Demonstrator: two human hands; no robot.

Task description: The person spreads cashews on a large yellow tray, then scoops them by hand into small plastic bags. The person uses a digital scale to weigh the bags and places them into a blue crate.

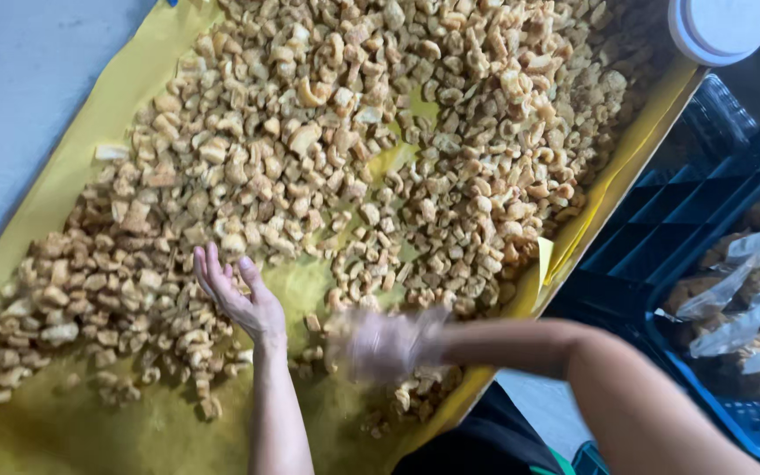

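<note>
Left hand (pixel 237 297) spread flat and open, palm up, at about seven o'clock on the yellow sheet (pixel 90 114), its fingertips right against the heap of fried snack pieces (pixel 354 149) that runs up to one o'clock. Right hand (pixel 386 345) is a blur low at six o'clock, so I cannot tell its grip. These pieces look light, dry and brittle (crumbly, probably): best scooped loosely from underneath, never squeezed.

Fried snack pieces (pixel 327 158) are crowding the far and left of the yellow sheet (pixel 63 431); bare sheet is lying open near. A blue crate (pixel 749 422) is blocking the right, a white lid (pixel 723 26) far right.
</note>
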